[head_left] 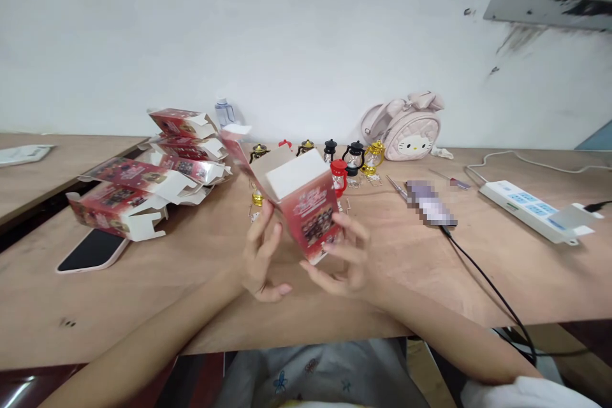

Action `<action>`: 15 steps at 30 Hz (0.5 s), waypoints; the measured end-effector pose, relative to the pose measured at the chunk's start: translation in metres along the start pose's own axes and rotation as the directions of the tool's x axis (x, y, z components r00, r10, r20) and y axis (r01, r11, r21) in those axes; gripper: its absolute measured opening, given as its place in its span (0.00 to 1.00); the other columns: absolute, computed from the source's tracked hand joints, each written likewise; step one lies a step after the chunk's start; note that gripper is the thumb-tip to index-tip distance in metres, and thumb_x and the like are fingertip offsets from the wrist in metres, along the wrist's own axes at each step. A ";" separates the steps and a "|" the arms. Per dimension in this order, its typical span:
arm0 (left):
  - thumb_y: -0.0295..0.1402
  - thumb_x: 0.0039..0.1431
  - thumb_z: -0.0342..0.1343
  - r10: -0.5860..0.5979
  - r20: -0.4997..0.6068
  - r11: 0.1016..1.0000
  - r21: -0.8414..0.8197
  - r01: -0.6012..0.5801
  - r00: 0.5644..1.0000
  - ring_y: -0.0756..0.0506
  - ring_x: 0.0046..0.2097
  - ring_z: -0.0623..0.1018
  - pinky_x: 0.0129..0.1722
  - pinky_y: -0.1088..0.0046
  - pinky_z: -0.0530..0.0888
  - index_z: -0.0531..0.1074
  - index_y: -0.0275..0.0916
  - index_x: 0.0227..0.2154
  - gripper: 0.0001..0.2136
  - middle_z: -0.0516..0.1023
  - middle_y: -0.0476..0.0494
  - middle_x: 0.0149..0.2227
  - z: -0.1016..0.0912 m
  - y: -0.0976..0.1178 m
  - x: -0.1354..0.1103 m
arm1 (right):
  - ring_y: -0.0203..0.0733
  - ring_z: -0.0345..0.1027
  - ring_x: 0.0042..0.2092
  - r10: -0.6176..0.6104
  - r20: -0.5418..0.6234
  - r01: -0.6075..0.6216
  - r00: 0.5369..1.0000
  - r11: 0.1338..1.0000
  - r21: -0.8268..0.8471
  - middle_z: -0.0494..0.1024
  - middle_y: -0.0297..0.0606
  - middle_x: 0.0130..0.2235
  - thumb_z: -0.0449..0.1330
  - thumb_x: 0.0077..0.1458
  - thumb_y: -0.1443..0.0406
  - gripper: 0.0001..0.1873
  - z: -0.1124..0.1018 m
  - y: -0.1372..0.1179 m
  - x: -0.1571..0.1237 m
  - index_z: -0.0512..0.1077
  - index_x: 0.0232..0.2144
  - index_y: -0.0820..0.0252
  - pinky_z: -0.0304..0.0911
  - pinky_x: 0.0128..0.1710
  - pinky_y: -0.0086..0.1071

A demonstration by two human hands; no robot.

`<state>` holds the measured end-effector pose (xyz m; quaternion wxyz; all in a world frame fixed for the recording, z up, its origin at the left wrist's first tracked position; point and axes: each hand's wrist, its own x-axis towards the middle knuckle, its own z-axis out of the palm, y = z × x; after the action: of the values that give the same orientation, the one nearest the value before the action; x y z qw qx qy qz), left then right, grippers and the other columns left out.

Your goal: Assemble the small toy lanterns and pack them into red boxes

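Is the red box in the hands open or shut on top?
Open: the box has its top flaps standing up, white inside showing.

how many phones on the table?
1. A phone lies face up near the table's left edge, just in front of the stack of folded red cartons. A blurred-out item right of centre cannot be identified.
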<state>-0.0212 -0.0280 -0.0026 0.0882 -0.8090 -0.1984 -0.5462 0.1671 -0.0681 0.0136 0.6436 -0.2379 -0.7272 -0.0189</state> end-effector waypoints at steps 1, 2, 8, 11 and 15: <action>0.58 0.54 0.43 -0.047 -0.096 0.994 -0.103 0.037 0.994 0.32 0.66 0.54 0.59 0.46 0.63 0.46 0.45 0.65 0.39 0.48 0.37 0.66 0.001 0.008 0.006 | 0.54 0.57 0.61 -0.097 0.004 0.097 0.995 0.992 -0.076 0.64 0.38 0.54 0.67 0.44 0.67 0.26 0.002 0.004 -0.004 0.64 0.44 0.42 0.63 0.54 0.55; 0.58 0.53 0.46 -0.088 -0.122 0.980 -0.190 0.064 0.989 0.32 0.67 0.50 0.60 0.47 0.62 0.45 0.43 0.65 0.41 0.45 0.36 0.67 0.002 0.015 0.012 | 0.55 0.56 0.62 -0.175 0.013 0.175 0.984 0.975 -0.137 0.66 0.36 0.52 0.67 0.44 0.69 0.24 0.003 0.008 -0.007 0.66 0.42 0.41 0.64 0.54 0.55; 0.48 0.58 0.54 -0.444 -0.016 0.790 -0.480 0.382 0.896 0.40 0.62 0.63 0.53 0.64 0.73 0.40 0.47 0.64 0.38 0.52 0.34 0.63 0.000 0.037 0.041 | 0.55 0.58 0.62 -0.531 0.196 0.564 0.825 0.746 -0.354 0.72 0.26 0.44 0.66 0.46 0.69 0.13 0.011 0.016 -0.009 0.70 0.31 0.44 0.66 0.53 0.46; 0.41 0.57 0.59 -0.554 -0.030 0.742 -0.471 0.477 0.832 0.42 0.57 0.68 0.51 0.65 0.74 0.42 0.52 0.63 0.37 0.59 0.38 0.59 -0.005 0.029 0.048 | 0.46 0.63 0.59 -0.640 0.287 0.701 0.713 0.648 -0.299 0.72 0.20 0.48 0.65 0.49 0.63 0.11 0.016 0.012 -0.011 0.70 0.35 0.42 0.66 0.54 0.38; 0.39 0.43 0.69 -0.653 -0.035 0.666 -0.501 0.552 0.756 0.44 0.49 0.73 0.41 0.67 0.78 0.46 0.59 0.60 0.45 0.64 0.45 0.51 -0.009 0.009 0.053 | 0.38 0.62 0.59 -0.634 0.223 0.672 0.741 0.694 -0.258 0.68 0.23 0.52 0.60 0.54 0.59 0.08 0.016 0.015 -0.014 0.67 0.37 0.45 0.63 0.57 0.37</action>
<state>-0.0082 -0.0279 0.0501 -0.2725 -0.6303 -0.3098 -0.6576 0.1585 -0.0539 -0.0069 0.5034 -0.0660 -0.7869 -0.3508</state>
